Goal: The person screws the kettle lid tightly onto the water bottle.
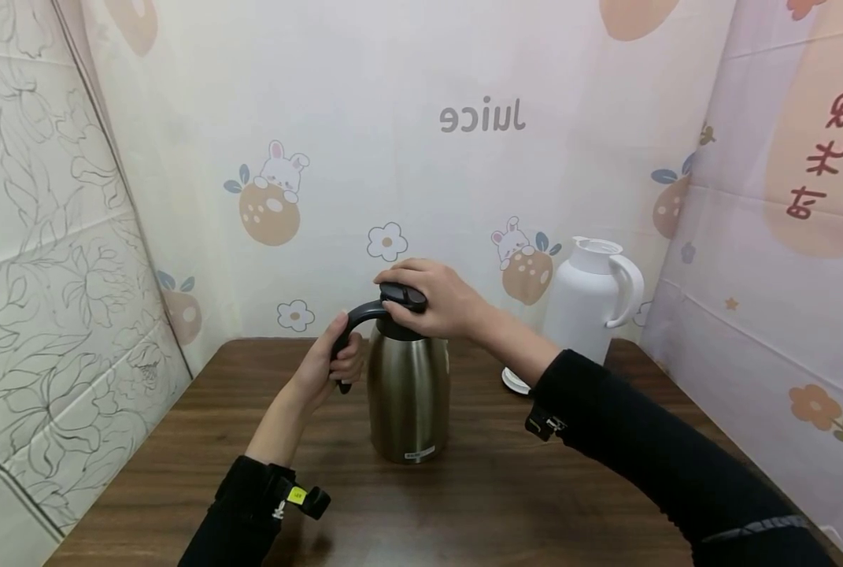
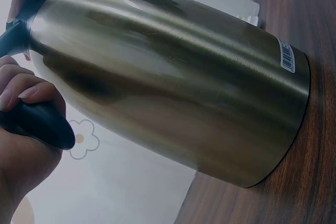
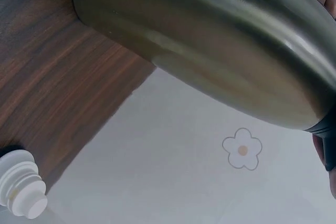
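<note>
A gold-brown metal vacuum jug (image 1: 408, 402) with a black collar stands upright on the wooden table. My left hand (image 1: 313, 370) grips its black curved handle (image 1: 359, 315), fingers wrapped round it. From above, my right hand (image 1: 444, 298) holds the black lid (image 1: 403, 297) at the jug's top, thumb on the near side and fingers over the far side. In the left wrist view the jug's body (image 2: 173, 82) fills the middle, with a barcode label (image 2: 286, 55) near its base. Only a few fingertips of the right hand show in the right wrist view.
A white jug (image 1: 584, 295) stands at the back right, partly behind my right forearm. Beside it lies a white stopper (image 3: 23, 187) on the table (image 1: 506, 480). Patterned cloth walls (image 1: 393, 181) close in the back and both sides.
</note>
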`<action>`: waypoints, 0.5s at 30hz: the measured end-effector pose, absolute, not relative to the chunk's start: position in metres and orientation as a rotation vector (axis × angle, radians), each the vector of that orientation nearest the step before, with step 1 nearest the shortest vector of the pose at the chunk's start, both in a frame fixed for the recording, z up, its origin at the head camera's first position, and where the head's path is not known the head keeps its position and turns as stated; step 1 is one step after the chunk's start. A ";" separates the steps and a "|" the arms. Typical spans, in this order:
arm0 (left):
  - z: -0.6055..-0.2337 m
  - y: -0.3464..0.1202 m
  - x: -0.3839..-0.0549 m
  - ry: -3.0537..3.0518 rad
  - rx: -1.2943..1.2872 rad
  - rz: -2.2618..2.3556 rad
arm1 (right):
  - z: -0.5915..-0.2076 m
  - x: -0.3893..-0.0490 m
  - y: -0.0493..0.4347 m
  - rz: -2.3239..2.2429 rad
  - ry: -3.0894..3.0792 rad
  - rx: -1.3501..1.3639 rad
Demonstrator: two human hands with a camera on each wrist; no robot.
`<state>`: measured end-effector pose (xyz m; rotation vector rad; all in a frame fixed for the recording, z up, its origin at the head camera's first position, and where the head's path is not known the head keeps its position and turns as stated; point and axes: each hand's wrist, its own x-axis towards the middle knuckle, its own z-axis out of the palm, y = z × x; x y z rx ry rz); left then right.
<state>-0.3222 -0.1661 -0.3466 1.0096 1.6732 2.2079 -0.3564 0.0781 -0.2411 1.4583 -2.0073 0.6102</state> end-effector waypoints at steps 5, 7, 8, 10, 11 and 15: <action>-0.348 -0.167 -0.323 1.670 1.025 2.199 | -0.242 -0.351 0.074 0.577 -2.030 1.359; -0.348 -0.167 -0.323 1.669 1.034 2.200 | -0.242 -0.348 0.072 0.561 -2.051 1.309; -0.348 -0.167 -0.323 1.669 1.034 2.203 | -0.242 -0.347 0.071 0.552 -2.060 1.284; -0.347 -0.167 -0.323 1.671 1.036 2.206 | -0.243 -0.345 0.069 0.541 -2.073 1.238; -0.347 -0.167 -0.323 1.672 1.038 2.208 | -0.243 -0.343 0.068 0.535 -2.074 1.215; -0.347 -0.167 -0.322 1.687 1.026 2.209 | -0.245 -0.338 0.063 0.509 -2.076 1.121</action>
